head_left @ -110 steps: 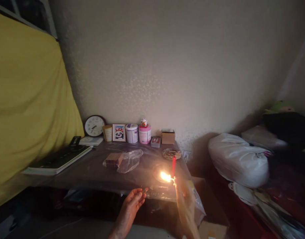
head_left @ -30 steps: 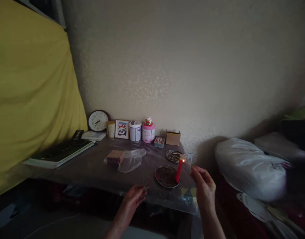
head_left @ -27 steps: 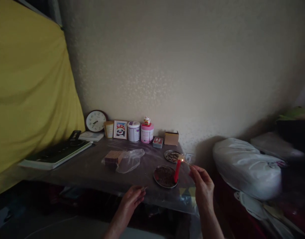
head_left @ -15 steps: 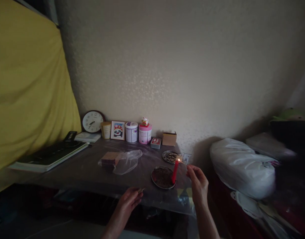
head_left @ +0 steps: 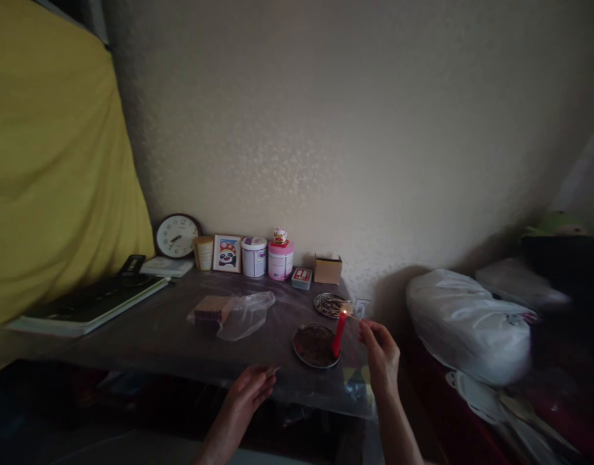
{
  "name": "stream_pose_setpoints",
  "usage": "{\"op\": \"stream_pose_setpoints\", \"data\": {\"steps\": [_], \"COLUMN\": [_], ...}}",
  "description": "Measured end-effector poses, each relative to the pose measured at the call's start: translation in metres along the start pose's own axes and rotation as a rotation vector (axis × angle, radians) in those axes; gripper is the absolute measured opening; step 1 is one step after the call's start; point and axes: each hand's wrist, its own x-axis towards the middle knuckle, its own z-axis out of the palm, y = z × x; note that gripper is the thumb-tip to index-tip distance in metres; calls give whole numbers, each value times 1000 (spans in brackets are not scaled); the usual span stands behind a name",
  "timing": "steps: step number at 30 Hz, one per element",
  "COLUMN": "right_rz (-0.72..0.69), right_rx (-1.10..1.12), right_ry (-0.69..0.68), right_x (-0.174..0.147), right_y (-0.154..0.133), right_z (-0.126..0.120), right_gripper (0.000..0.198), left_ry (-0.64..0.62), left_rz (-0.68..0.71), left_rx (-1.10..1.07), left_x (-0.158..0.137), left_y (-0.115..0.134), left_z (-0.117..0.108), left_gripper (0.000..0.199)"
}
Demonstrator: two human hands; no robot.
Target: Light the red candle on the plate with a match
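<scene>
A red candle [head_left: 339, 334] with a small flame at its top leans slightly at the right rim of a round metal plate [head_left: 301, 359]. My right hand [head_left: 382, 354] pinches a thin matchstick [head_left: 355, 317] just right of the candle, its far end at the flame. My left hand [head_left: 251, 387] is closed near the table's front edge, left of the plate. A small thin thing pokes out between its thumb and fingers, too dim to name. Behind the candle, a second round plate [head_left: 320, 311] holds many thin sticks.
Small brown boxes [head_left: 213, 309] in a clear plastic bag [head_left: 248, 316] lie mid-table. Along the wall stand a clock [head_left: 177, 236], a panda picture [head_left: 227, 254], two tins, a cat figurine [head_left: 280, 237] and a carton [head_left: 328, 270]. A white bag [head_left: 466, 323] sits at right.
The whole view has shifted slightly. The right hand still holds the matchstick by the flame, and the left hand stays closed near the table edge.
</scene>
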Motion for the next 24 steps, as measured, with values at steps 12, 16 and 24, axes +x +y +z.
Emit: {"op": "stream_pose_setpoints", "data": {"steps": [12, 16, 24], "right_rz": [-1, -3, -3], "right_rx": [2, -2, -10], "right_ry": [13, 14, 1], "right_x": [1, 1, 3], "right_y": [2, 3, 7], "right_z": [2, 2, 1], "right_gripper": [37, 36, 34], "left_ry": [14, 17, -2], "left_rz": [-9, -5, -2], "left_rx": [0, 2, 13], "left_x": [1, 0, -3], "left_y": [2, 2, 5], "left_z": [1, 2, 3], "left_gripper": [24, 24, 24]}}
